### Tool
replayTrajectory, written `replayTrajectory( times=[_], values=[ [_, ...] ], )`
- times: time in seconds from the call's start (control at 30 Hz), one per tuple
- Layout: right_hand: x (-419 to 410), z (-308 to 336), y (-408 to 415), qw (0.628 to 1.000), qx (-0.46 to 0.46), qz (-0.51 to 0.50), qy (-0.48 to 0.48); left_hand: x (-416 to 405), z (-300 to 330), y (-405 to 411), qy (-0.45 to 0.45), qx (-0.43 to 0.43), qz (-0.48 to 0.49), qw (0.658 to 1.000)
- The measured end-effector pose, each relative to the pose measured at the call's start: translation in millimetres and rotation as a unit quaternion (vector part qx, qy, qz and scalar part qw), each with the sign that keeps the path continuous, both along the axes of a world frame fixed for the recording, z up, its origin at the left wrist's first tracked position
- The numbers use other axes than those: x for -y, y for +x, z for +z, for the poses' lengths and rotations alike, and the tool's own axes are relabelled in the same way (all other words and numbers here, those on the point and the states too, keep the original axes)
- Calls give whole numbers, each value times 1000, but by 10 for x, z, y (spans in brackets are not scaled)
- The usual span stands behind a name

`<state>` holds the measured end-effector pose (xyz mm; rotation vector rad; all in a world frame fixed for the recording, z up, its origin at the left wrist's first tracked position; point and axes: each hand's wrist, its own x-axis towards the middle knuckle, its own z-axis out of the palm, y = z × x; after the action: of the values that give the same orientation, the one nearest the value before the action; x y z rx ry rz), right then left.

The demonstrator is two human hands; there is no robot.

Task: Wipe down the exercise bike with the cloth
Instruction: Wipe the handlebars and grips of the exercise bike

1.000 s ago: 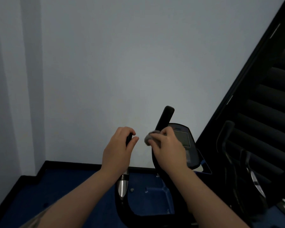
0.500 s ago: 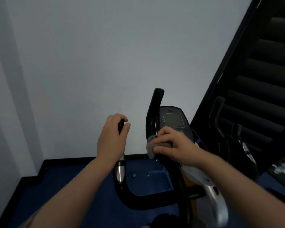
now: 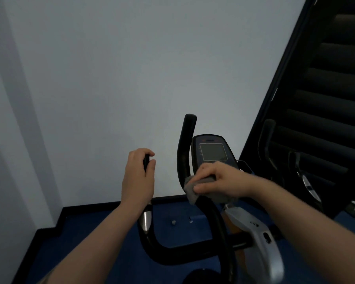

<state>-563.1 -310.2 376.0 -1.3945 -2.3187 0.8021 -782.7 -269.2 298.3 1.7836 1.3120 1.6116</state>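
The black-and-silver upright exercise bike (image 3: pixel 252 240) occupies the lower centre of the head view, from about 5 o'clock up to the middle. Its black tubular handlebar forms a U, with one upright grip on each side. The dark console with a grey rectangular screen (image 3: pixel 213 152) stands just right of the right grip, at about 3 o'clock from the frame centre.

The left hand (image 3: pixel 138 177) is curled around the top of the left black handlebar grip (image 3: pixel 146 163); only a short length of the grip shows between the fingers and thumb. A chrome sleeve (image 3: pixel 146 220) on the same bar shows below the wrist.

The right hand (image 3: pixel 219 182) grips the crumpled grey cloth (image 3: pixel 191 190) and presses it against the right black handlebar upright (image 3: pixel 186 146), below the console. The cloth wraps part of the bar; a loose corner hangs at 7 o'clock from the hand.

The blue carpeted floor (image 3: pixel 90 242) lies beneath the bike, edged by a black skirting board against the plain pale wall (image 3: pixel 131 68). A dark staircase underside (image 3: pixel 326 99) rises at 2 o'clock.
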Motion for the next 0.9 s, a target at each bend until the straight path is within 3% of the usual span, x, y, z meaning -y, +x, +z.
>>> replayTrajectory(
  times=[0.07,0.17,0.23,0.33,0.5,0.57,0.7,0.8,0.9],
  values=[
    [-144,119,-68,998,-15,-13,59,5,5,5,1,-3,2,1000],
    [-263,-22,-343,973,-94,-148,152,6,27,-33,-4,-26,-4,1000],
    [-207,-221,-385,970,-130,-164,122,-2,57,-71,-19,-36,-16,999],
    [39,-356,-141,986,-128,-90,60,-12,92,-100,-40,-44,-18,998],
    [276,-32,201,996,12,33,-88,50,63,17,-45,-27,16,999],
    [191,68,135,998,-22,18,-61,69,54,48,-36,-34,30,998],
    [138,-316,-186,968,-150,-171,107,61,40,37,-31,-58,39,997],
    [416,-651,-32,958,-184,-189,115,53,13,30,-25,-63,47,997],
    [732,-611,354,978,-140,-139,73,58,14,43,-26,-71,57,996]
  ],
)
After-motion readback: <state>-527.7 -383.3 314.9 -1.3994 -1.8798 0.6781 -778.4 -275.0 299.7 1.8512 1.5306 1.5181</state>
